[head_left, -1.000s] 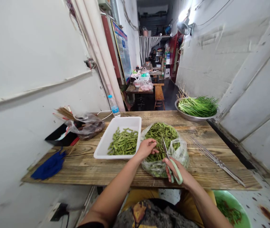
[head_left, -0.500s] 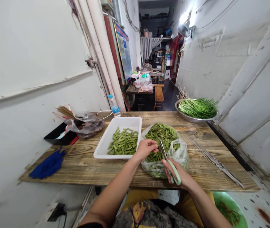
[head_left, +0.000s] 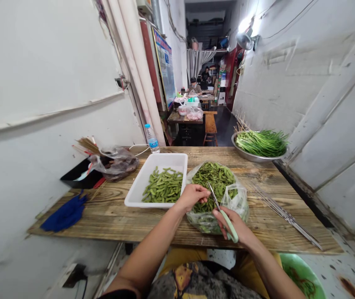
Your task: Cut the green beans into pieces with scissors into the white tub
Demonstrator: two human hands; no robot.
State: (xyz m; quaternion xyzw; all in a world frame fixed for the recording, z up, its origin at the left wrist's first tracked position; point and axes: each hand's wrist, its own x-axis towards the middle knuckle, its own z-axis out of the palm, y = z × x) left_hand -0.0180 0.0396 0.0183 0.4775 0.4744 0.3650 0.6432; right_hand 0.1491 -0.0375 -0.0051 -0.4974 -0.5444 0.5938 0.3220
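Note:
My right hand [head_left: 232, 222] grips scissors [head_left: 228, 223] with pale green handles. Their blades point up and away, nearly together, with the tips beside my left fingertips. My left hand [head_left: 194, 196] is closed in a pinch over the bag; whatever lies between its fingers is hidden against the green behind. Below both hands sits a clear plastic bag [head_left: 241, 201] full of green edamame pods [head_left: 215, 176], its mouth spread wide. To its left, a white plastic tray [head_left: 135, 193] holds more edamame pods [head_left: 164, 187] in a loose heap.
On the wooden table [head_left: 115, 220] lie a blue cloth [head_left: 65, 214], metal skewers [head_left: 289, 218] and a black tray [head_left: 82, 178] beside a plastic bag. A water bottle [head_left: 152, 141] and a metal bowl of green stalks [head_left: 261, 143] stand at the back. Below right is a green basin [head_left: 311, 265].
The scissors' handles and blades have come closer together. My left hand stays pinched at the blade tips. The whole view has shifted slightly.

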